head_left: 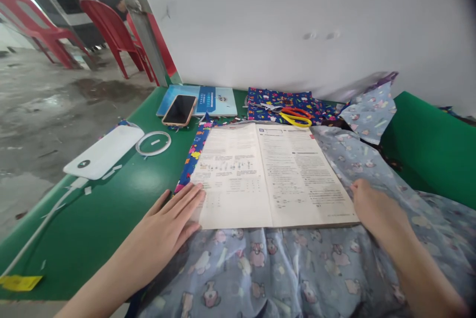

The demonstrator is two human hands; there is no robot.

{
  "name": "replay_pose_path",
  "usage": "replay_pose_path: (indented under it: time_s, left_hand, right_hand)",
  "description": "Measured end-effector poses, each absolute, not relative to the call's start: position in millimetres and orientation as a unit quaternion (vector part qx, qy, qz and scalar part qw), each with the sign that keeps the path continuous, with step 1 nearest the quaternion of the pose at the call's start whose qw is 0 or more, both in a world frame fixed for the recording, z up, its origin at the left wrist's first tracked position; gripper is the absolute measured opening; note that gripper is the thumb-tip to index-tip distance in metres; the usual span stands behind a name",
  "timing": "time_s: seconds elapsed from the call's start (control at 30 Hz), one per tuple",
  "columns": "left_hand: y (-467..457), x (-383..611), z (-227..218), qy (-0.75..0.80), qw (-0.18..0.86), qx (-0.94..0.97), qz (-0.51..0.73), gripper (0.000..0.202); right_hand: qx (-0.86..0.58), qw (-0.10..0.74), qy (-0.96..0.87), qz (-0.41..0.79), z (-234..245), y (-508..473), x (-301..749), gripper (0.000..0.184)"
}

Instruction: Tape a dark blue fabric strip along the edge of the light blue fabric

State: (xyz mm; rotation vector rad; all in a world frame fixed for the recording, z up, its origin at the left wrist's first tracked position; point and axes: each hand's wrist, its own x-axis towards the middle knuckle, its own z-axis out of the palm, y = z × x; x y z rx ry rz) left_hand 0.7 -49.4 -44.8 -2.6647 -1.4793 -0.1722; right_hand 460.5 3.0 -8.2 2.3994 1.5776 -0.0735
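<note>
An open book (238,199) with printed pages lies on grey-blue cartoon-print fabric (256,263). My left hand (176,216) rests flat, fingers stretched out, over the book's lower left edge. At the book's right edge, my right hand (379,209) is closed with its fingers curled under. What it holds, if anything, is hidden. A strip of dark blue patterned fabric (195,152) shows along the book's left side. Scissors (297,117) with yellow and orange handles lie just beyond the book, on folded dark blue patterned fabric (260,97).
On the green table (148,204) are a phone (179,109) on a blue booklet (219,99), a white power bank (106,152) with a cable, a coiled white ring (153,143) and paper scraps. A white wall (278,25) stands behind. Red chairs (111,25) and a seated person are farther off.
</note>
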Motion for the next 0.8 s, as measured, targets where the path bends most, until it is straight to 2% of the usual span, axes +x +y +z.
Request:
replay_pose_path:
  time_s: [0.17, 0.27, 0.37, 0.47, 0.53, 0.67, 0.8]
  left_hand:
    - [-50, 1, -40, -0.487, 0.031, -0.871, -0.051, 0.062]
    - [-51, 1, -36, -0.498, 0.015, -0.866, -0.038, 0.061]
    - [-52, 1, -35, -0.505, 0.003, -0.863, -0.032, 0.06]
    - [-51, 1, -36, -0.507, -0.008, -0.861, -0.038, 0.059]
    - [-52, 2, -35, -0.506, -0.006, -0.861, -0.045, 0.059]
    - [-63, 4, -27, -0.53, 0.023, -0.844, -0.082, 0.066]
    - [-81, -2, -18, -0.618, 0.043, -0.782, -0.069, 0.073]
  right_hand:
    - [0.799, 0.036, 0.597, -0.065, -14, 5, 489, 0.026]
    - [0.763, 0.001, 0.643, -0.06, -10, 4, 498, 0.027]
    - [0.755, 0.013, 0.656, -0.013, -7, 4, 500, 0.027]
    - [0.751, 0.082, 0.655, 0.01, -6, 6, 501, 0.03]
    - [0.74, 0.094, 0.665, 0.044, -1, 8, 499, 0.034]
    - [0.662, -0.034, 0.733, 0.151, 24, 7, 470, 0.04]
    - [0.528, -0.119, 0.837, 0.077, 51, -2, 404, 0.035]
